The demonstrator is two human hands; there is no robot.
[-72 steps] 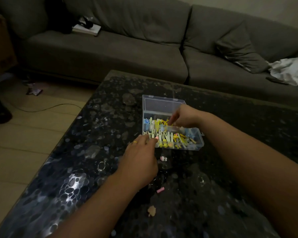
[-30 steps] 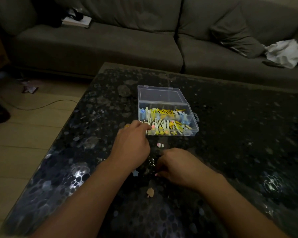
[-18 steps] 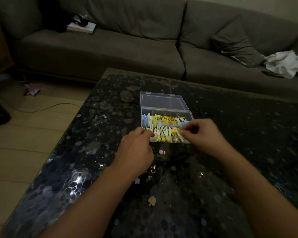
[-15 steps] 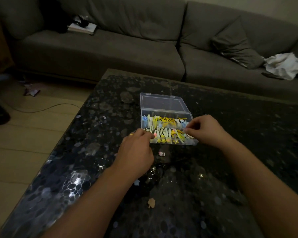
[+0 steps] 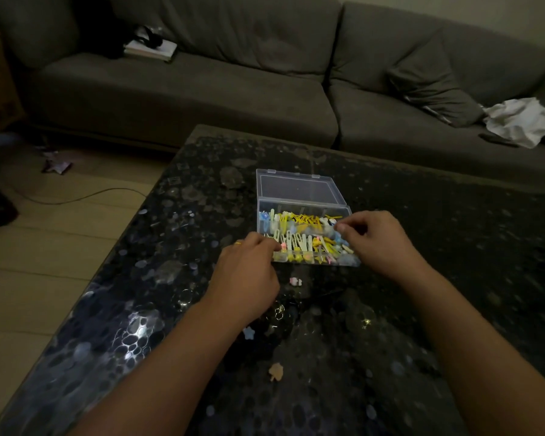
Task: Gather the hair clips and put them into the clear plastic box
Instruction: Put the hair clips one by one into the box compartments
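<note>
Near the counter's far edge, the box (image 5: pixel 302 229) is nearly full; left hand (image 5: pixel 246 278) steadies it, right hand (image 5: pixel 378 243) pinched, contents unclear; 3 clips (image 5: pixel 295 281) remain.

clear plastic box (image 5: pixel 299 187): 1 | loose clips on table (image 5: pixel 295 281): 3 | cushion (image 5: pixel 431 86): 1

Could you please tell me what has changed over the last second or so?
The right hand rose from the table near the person to the clear box's right end. The left hand stayed at its near-left corner; three loose clips remain.
</note>
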